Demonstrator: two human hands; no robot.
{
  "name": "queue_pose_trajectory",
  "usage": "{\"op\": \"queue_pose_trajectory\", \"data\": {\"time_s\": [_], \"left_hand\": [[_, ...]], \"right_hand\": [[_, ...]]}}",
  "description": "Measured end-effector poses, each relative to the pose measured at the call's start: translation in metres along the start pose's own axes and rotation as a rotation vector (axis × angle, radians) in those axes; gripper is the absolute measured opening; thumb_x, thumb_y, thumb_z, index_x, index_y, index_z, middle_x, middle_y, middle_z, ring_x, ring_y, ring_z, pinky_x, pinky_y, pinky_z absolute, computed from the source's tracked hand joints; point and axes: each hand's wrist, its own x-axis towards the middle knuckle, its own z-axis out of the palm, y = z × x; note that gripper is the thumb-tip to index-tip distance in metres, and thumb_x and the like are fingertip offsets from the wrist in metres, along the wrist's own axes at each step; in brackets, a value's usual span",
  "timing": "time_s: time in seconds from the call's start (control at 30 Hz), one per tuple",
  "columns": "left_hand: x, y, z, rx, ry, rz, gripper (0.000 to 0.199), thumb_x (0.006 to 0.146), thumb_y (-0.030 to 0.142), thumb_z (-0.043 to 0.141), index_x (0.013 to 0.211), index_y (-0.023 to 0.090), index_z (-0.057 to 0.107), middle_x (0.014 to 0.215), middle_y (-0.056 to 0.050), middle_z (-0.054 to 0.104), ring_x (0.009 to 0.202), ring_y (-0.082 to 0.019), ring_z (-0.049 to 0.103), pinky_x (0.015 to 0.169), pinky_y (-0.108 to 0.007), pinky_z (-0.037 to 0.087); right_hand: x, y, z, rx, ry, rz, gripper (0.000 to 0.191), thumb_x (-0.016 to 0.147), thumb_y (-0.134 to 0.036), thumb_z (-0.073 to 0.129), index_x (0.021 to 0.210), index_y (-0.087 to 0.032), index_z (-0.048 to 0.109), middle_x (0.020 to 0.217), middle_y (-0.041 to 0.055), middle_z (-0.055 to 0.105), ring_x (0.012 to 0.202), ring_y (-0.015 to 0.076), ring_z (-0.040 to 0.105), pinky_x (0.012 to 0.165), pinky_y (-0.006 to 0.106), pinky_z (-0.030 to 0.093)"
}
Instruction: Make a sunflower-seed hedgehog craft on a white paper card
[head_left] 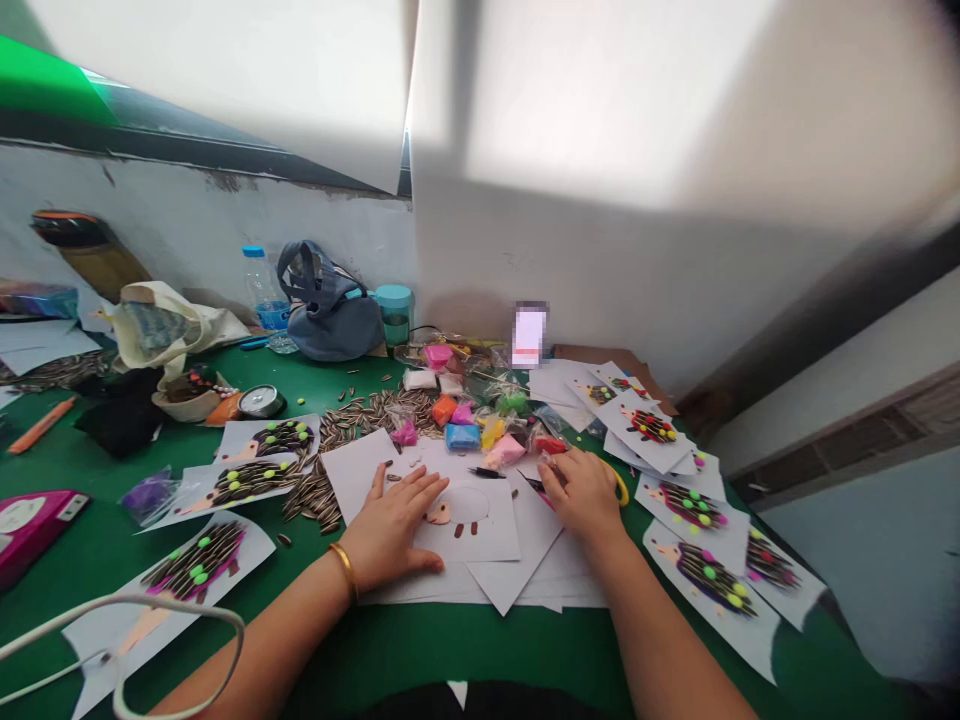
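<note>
My left hand lies flat with spread fingers on a white sheet. On that sheet is a hedgehog outline with a peach face and two brown feet; a black pen rests near its top edge. My right hand is closed, its fingers curled down beside a red clay packet; what they hold is hidden. Yellow scissor-like handles show behind that hand. Sunflower seeds are heaped beyond my left hand.
Bagged clay, including a blue packet, lies ahead. Finished seed hedgehog cards spread at right, more cards at left. A blue bag, water bottle and phone stand along the wall. A white cable loops at lower left.
</note>
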Motion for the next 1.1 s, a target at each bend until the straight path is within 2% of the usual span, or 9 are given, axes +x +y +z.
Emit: {"op": "queue_pose_trajectory", "data": {"time_s": [0.17,0.3,0.4,0.67,0.8,0.9,0.97,1.1], "left_hand": [[0.000,-0.001,0.002,-0.003,0.008,-0.001,0.099,0.066,0.062,0.075,0.149,0.029,0.032,0.151,-0.012,0.043,0.143,-0.037,0.030,0.114,-0.066,-0.009],[0.000,-0.002,0.003,-0.003,0.009,0.000,0.098,0.067,0.063,0.074,0.149,0.030,0.032,0.153,-0.013,0.041,0.144,-0.036,0.030,0.114,-0.067,-0.008],[0.001,-0.003,0.002,0.005,0.006,0.005,0.096,0.068,0.064,0.073,0.148,0.029,0.034,0.152,-0.013,0.041,0.143,-0.037,0.031,0.114,-0.068,-0.006],[0.000,-0.004,-0.001,0.031,0.050,0.054,0.061,0.087,0.060,0.055,0.138,0.028,0.050,0.147,-0.012,0.049,0.141,-0.035,0.036,0.113,-0.069,-0.001],[0.002,-0.004,-0.007,0.045,0.067,0.038,0.046,0.092,0.053,0.052,0.129,0.028,0.058,0.145,-0.011,0.052,0.138,-0.033,0.040,0.114,-0.067,0.013],[0.010,-0.004,-0.016,0.062,0.126,-0.030,0.036,0.091,0.043,0.056,0.121,0.024,0.064,0.136,-0.012,0.059,0.126,-0.030,0.053,0.110,-0.055,0.032],[0.019,-0.005,-0.023,0.083,0.184,-0.092,0.031,0.089,0.038,0.059,0.115,0.023,0.068,0.127,-0.011,0.064,0.115,-0.028,0.059,0.102,-0.046,0.042],[0.047,-0.008,-0.036,0.187,0.288,-0.222,0.029,0.087,0.037,0.060,0.111,0.023,0.069,0.120,-0.010,0.066,0.109,-0.029,0.059,0.093,-0.044,0.042]], "right_hand": [[-0.001,-0.001,0.006,-0.067,0.031,0.013,0.024,0.094,-0.029,0.049,0.080,-0.021,0.068,0.088,0.0040,0.067,0.087,0.0213,0.054,0.080,0.036,0.029],[-0.002,-0.003,0.006,-0.076,0.031,-0.001,0.018,0.093,-0.032,0.054,0.096,-0.023,0.070,0.095,0.0044,0.068,0.094,0.0231,0.055,0.083,0.038,0.029],[-0.003,-0.003,0.005,-0.086,0.008,-0.012,0.021,0.092,-0.037,0.057,0.103,-0.023,0.069,0.100,0.0056,0.068,0.100,0.0254,0.055,0.086,0.040,0.029],[-0.003,-0.002,0.007,-0.092,0.025,-0.032,0.029,0.092,-0.043,0.057,0.110,-0.023,0.068,0.110,0.0076,0.067,0.107,0.0281,0.055,0.091,0.043,0.031],[-0.004,-0.003,0.007,-0.091,0.042,-0.032,0.031,0.093,-0.040,0.055,0.113,-0.021,0.067,0.114,0.0086,0.067,0.108,0.0283,0.055,0.094,0.044,0.030],[-0.005,-0.003,0.007,-0.092,0.054,-0.030,0.033,0.093,-0.040,0.055,0.118,-0.021,0.065,0.117,0.0087,0.066,0.110,0.0287,0.054,0.095,0.044,0.030],[-0.004,-0.002,0.008,-0.093,0.061,-0.033,0.033,0.092,-0.039,0.056,0.118,-0.021,0.066,0.118,0.0085,0.066,0.110,0.0285,0.055,0.094,0.043,0.030],[-0.004,-0.003,0.010,-0.096,0.047,-0.052,0.027,0.095,-0.034,0.052,0.111,-0.021,0.069,0.114,0.0078,0.069,0.104,0.0257,0.057,0.092,0.042,0.030]]}}
